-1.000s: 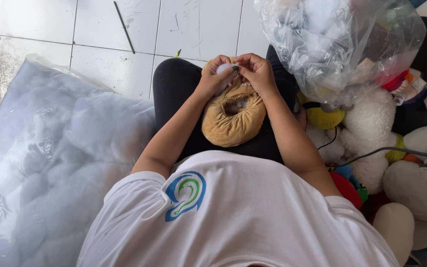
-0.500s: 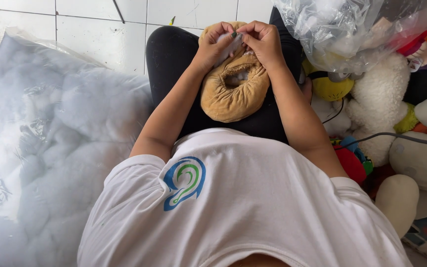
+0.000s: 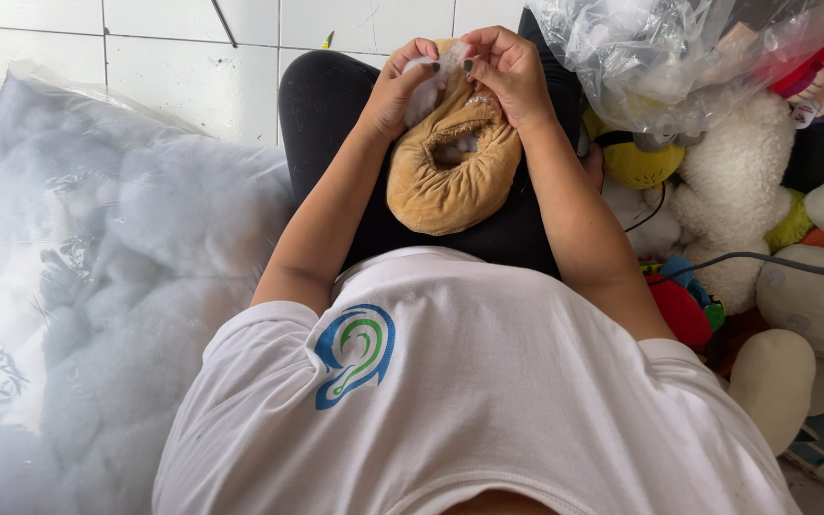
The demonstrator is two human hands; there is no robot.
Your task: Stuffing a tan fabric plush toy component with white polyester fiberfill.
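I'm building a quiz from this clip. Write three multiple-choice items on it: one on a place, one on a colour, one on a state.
1. Where does the big clear bag of white stuffing lie?
A. On the floor at the person's left
B. On the lap
C. Behind the toys

2. What colour is the plush shell on the lap?
A. Blue
B. Tan
C. Red

3. How do the left hand and right hand stand?
A. Both flat on the floor
B. Both pinching at the shell's top edge
C. One inside the bag

Key: 1 A, it fills the left floor; 2 B, tan fabric; 3 B, fingers meet at its top.
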